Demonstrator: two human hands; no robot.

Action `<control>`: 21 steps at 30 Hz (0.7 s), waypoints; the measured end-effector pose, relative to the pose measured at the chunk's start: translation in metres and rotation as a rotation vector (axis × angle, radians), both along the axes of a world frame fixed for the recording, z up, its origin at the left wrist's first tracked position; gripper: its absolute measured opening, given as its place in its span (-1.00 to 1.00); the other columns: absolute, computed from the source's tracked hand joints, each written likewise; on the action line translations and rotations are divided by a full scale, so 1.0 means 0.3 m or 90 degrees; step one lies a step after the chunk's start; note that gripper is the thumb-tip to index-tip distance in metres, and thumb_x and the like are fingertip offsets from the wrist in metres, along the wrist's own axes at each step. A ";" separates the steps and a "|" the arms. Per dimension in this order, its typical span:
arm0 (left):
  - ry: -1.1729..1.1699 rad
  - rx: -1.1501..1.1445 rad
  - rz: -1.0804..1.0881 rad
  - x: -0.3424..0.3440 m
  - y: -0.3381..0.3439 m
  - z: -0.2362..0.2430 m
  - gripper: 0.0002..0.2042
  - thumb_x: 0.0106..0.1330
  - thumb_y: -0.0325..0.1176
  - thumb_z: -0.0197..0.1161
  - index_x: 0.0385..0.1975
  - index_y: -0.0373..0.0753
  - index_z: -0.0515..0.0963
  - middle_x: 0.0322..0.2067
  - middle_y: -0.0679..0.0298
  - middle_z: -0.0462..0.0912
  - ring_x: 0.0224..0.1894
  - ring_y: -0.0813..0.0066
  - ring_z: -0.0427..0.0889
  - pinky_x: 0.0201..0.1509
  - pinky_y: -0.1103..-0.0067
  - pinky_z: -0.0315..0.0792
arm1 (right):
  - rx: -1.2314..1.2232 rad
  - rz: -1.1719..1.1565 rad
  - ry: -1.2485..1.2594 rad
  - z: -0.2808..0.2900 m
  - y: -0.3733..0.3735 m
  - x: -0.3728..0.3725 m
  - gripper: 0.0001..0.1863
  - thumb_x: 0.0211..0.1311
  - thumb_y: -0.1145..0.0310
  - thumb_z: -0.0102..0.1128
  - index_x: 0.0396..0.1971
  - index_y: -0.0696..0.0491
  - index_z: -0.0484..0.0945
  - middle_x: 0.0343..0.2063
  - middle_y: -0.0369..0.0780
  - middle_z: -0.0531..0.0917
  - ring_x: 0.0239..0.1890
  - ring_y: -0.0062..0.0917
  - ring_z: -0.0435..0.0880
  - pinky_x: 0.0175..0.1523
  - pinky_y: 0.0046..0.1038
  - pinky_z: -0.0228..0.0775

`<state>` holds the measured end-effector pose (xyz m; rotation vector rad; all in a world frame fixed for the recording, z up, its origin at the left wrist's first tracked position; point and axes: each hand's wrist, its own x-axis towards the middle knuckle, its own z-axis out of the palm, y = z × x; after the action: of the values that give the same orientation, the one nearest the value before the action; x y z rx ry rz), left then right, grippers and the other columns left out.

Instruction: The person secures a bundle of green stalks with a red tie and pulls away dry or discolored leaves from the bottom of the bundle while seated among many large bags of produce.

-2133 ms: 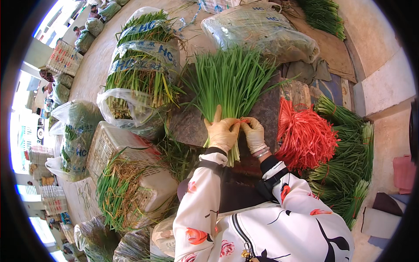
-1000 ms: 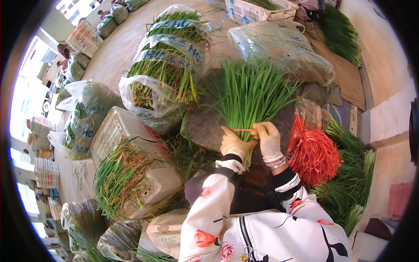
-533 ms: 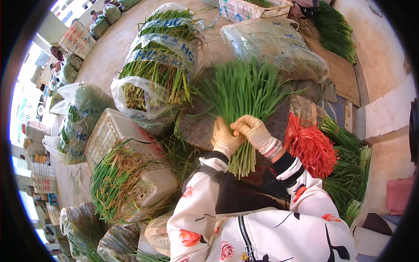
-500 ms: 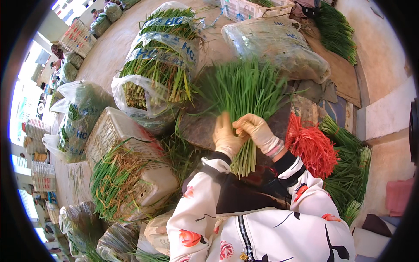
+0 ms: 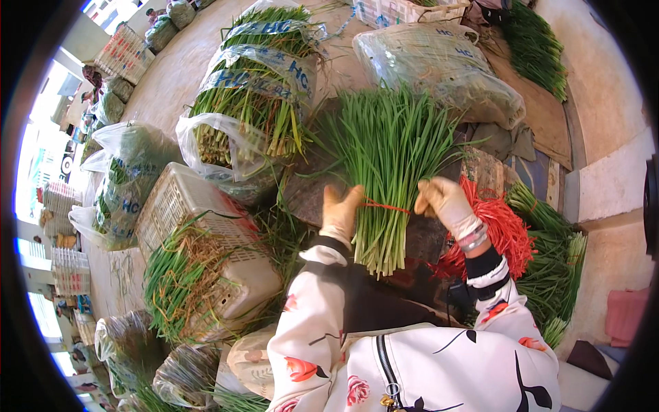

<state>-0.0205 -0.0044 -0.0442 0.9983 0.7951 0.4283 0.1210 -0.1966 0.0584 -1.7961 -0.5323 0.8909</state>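
A bundle of long green garlic chives (image 5: 395, 151) stands before me, pale cut stems toward me and leaf tips fanning away. Around its lower part runs a thin red tie strip (image 5: 384, 205), stretched across the front. My left hand (image 5: 341, 211), in a pale glove, is at the bundle's left side, closed at one end of the strip; its grip is partly hidden. At the right side, my gloved right hand (image 5: 447, 204) has its fingers curled in a pinch at the other end. A heap of loose red strips (image 5: 504, 233) lies beside my right wrist.
A dark board (image 5: 309, 199) lies under the bundle. To the left stand a tipped white crate (image 5: 185, 199) with trimmings and a large plastic-wrapped chive bale (image 5: 254, 89). Beyond is a stuffed clear bag (image 5: 439, 72). More tied chives (image 5: 549, 275) lie at right, by the wall.
My hands have drawn apart from the middle of the stems to either side of the bundle. The red strip now shows across the front, where my hands covered it.
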 end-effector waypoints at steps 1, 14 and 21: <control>0.122 0.000 0.032 -0.012 0.044 -0.051 -0.13 -0.01 -0.12 0.47 0.18 -0.53 0.14 0.08 -0.06 0.40 0.06 0.19 0.43 0.18 0.44 0.28 | -0.069 0.049 -0.055 -0.073 -0.032 -0.001 -0.47 0.26 -0.09 0.00 -0.41 0.17 0.55 -0.58 -0.18 0.64 -0.49 -0.56 0.62 -0.33 -0.54 0.44; -0.110 -0.128 -0.149 0.086 -0.126 0.109 -0.33 0.00 -0.42 0.46 0.12 -0.35 0.26 -0.08 0.11 0.55 -0.07 0.30 0.56 0.02 0.43 0.46 | 0.323 -0.104 0.260 -0.278 0.093 -0.117 -0.39 -0.01 0.53 0.31 0.10 0.09 0.31 -0.07 -0.25 0.52 -0.06 -0.50 0.52 0.04 -0.46 0.40; -0.342 0.125 -0.194 0.080 -0.137 0.384 0.10 -0.19 -0.53 0.55 0.35 -0.14 -0.12 0.16 0.23 0.31 0.19 0.39 0.28 0.23 0.43 0.25 | 0.430 0.076 -0.057 -0.057 0.067 0.009 -0.22 -0.15 0.54 0.43 0.15 0.04 0.24 -0.06 -0.19 0.54 -0.12 -0.42 0.57 -0.01 -0.43 0.47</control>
<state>0.0036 -0.0455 0.0710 1.0985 0.1159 0.4848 0.1237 -0.1764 0.0412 -1.1964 -0.8847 0.6074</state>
